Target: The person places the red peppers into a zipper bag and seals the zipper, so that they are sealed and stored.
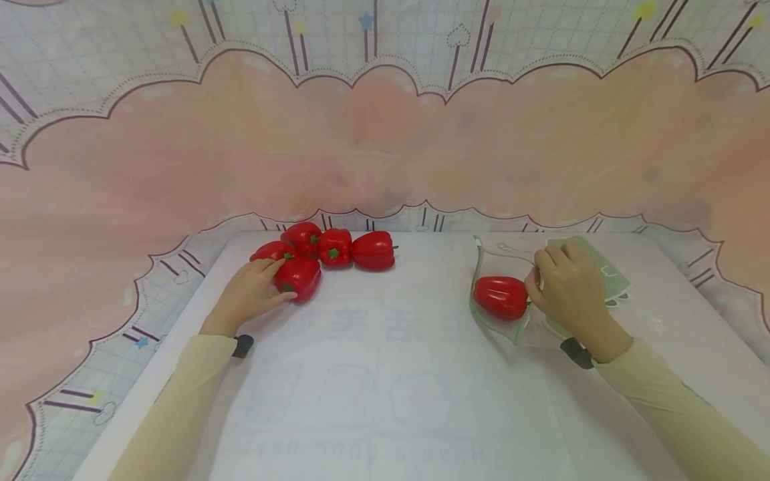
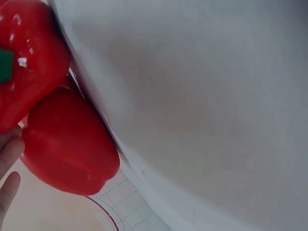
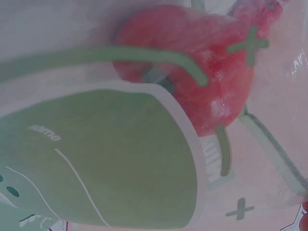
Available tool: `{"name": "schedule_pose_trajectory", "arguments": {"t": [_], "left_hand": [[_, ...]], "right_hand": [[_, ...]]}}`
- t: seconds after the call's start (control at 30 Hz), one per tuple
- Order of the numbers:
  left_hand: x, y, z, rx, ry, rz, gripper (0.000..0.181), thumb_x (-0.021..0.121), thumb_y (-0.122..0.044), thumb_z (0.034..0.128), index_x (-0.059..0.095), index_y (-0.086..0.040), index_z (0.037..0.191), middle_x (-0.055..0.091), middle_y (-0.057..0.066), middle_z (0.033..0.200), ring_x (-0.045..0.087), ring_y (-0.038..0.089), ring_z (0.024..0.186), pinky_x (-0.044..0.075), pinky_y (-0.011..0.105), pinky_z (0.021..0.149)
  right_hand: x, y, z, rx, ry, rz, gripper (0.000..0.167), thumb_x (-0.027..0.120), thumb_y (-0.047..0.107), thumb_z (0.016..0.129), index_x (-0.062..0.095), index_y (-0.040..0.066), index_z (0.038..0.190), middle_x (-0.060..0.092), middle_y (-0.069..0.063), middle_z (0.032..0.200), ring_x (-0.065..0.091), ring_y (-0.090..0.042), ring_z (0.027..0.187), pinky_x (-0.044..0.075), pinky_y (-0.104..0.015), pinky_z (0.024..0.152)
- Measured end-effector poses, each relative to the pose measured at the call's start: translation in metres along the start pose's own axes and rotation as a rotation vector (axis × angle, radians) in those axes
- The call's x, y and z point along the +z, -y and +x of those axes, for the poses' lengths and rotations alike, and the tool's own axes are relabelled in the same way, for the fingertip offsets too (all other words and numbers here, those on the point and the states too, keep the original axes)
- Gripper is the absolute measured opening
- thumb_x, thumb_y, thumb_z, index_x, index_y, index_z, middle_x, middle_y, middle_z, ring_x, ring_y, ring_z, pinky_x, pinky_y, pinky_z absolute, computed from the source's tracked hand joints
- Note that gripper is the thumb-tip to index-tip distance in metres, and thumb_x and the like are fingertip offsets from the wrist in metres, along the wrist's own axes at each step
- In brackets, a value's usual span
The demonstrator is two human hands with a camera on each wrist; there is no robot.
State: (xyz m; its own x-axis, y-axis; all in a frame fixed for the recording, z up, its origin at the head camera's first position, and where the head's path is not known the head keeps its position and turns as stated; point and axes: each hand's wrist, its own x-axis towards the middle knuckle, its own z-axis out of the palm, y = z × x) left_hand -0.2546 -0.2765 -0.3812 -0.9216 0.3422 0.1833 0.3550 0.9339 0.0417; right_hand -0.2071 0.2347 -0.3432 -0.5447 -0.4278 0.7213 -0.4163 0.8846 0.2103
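Note:
At the left of the table, my left hand (image 1: 249,290) has its thumb and fingers on either side of the nearest red bell pepper (image 1: 303,277). Fingertips (image 2: 10,149) reach beneath that pepper in the left wrist view, where a second pepper (image 2: 72,144) sits beside it. On the right, a clear plastic bag with green edging (image 1: 473,314) lies with its mouth spread toward the left. One red bell pepper (image 1: 501,298) is at the bag's mouth. My right hand (image 1: 568,287) pinches the bag's edge; its fingertips are partly hidden.
Several more red bell peppers (image 1: 334,248) cluster at the back left, touching one another. A green printed figure (image 3: 106,154) covers part of the bag. The white table (image 1: 385,361) carries faint outlines and lettering. A patterned cloth (image 1: 385,147) hangs behind it.

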Motion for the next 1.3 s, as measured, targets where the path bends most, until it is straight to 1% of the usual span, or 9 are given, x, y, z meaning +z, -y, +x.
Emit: {"name": "schedule_pose_trajectory", "arguments": {"t": [0.23,0.5,0.6,0.77,0.87,0.97,1.17,1.23,1.3], "left_hand": [[0.004,-0.006,0.003,0.003,-0.032,-0.030,0.074,0.072,-0.040,0.0778,0.048,0.005,0.131,0.054,0.026,0.128,0.049,0.042,0.119,0.043,0.057,0.098],[0.003,-0.014,0.009,-0.001,-0.024,-0.052,0.075,0.074,-0.040,0.0764,0.048,0.004,0.132,0.054,0.026,0.128,0.049,0.042,0.119,0.045,0.057,0.096],[0.003,-0.015,0.009,-0.011,-0.005,-0.064,0.077,0.074,-0.040,0.0764,0.047,0.004,0.133,0.053,0.025,0.130,0.048,0.042,0.121,0.045,0.057,0.096],[0.001,-0.012,0.007,-0.047,0.063,-0.085,0.080,0.073,-0.043,0.0767,0.045,0.002,0.136,0.050,0.026,0.133,0.045,0.043,0.123,0.043,0.058,0.097],[-0.001,-0.010,0.003,-0.054,0.088,-0.081,0.080,0.072,-0.044,0.0767,0.045,0.002,0.136,0.050,0.025,0.133,0.044,0.043,0.124,0.042,0.059,0.097],[-0.003,-0.009,0.001,-0.031,0.076,-0.069,0.077,0.072,-0.044,0.0768,0.047,0.001,0.134,0.053,0.025,0.130,0.047,0.042,0.122,0.043,0.058,0.098],[-0.008,-0.012,-0.001,0.100,-0.014,-0.009,0.062,0.072,-0.033,0.0783,0.056,0.003,0.125,0.060,0.023,0.121,0.054,0.039,0.113,0.045,0.054,0.098],[-0.009,-0.012,-0.001,0.129,-0.033,0.002,0.057,0.072,-0.028,0.0781,0.058,0.004,0.123,0.061,0.023,0.119,0.055,0.039,0.111,0.046,0.053,0.097],[-0.012,-0.013,0.000,0.140,-0.037,0.005,0.054,0.072,-0.025,0.0771,0.059,0.004,0.121,0.062,0.023,0.117,0.056,0.038,0.110,0.046,0.052,0.097]], "right_hand": [[0.000,0.000,-0.001,0.011,0.012,-0.001,0.015,0.066,0.006,0.071,0.055,-0.005,0.072,0.058,-0.020,0.065,0.045,-0.031,0.066,0.041,-0.036,0.055],[0.001,0.000,-0.002,0.017,0.014,-0.003,0.014,0.066,0.005,0.071,0.055,-0.004,0.072,0.057,-0.019,0.065,0.046,-0.031,0.066,0.040,-0.035,0.051],[0.002,0.000,-0.002,0.015,0.013,-0.003,0.015,0.067,0.005,0.070,0.055,-0.004,0.071,0.057,-0.019,0.064,0.046,-0.031,0.065,0.040,-0.034,0.051],[0.002,0.000,-0.001,0.012,0.013,0.000,0.014,0.066,0.004,0.070,0.054,-0.004,0.071,0.057,-0.019,0.064,0.045,-0.030,0.065,0.039,-0.034,0.053],[0.001,0.000,0.000,0.013,0.011,0.005,0.014,0.066,0.004,0.070,0.054,-0.004,0.071,0.057,-0.019,0.064,0.045,-0.031,0.065,0.040,-0.034,0.053],[0.001,0.000,0.000,0.012,0.010,0.007,0.014,0.066,0.004,0.070,0.054,-0.004,0.071,0.057,-0.018,0.064,0.045,-0.031,0.065,0.040,-0.034,0.052],[0.000,0.000,0.000,0.012,0.009,0.006,0.013,0.064,0.004,0.071,0.054,-0.004,0.071,0.057,-0.018,0.064,0.046,-0.031,0.065,0.039,-0.034,0.052],[0.001,0.000,0.000,0.013,0.011,0.005,0.013,0.064,0.004,0.071,0.054,-0.004,0.071,0.056,-0.018,0.064,0.046,-0.031,0.065,0.040,-0.035,0.052],[0.000,0.000,0.000,0.015,0.013,0.006,0.013,0.063,0.004,0.071,0.054,-0.004,0.071,0.056,-0.019,0.064,0.046,-0.031,0.066,0.040,-0.035,0.053]]}}
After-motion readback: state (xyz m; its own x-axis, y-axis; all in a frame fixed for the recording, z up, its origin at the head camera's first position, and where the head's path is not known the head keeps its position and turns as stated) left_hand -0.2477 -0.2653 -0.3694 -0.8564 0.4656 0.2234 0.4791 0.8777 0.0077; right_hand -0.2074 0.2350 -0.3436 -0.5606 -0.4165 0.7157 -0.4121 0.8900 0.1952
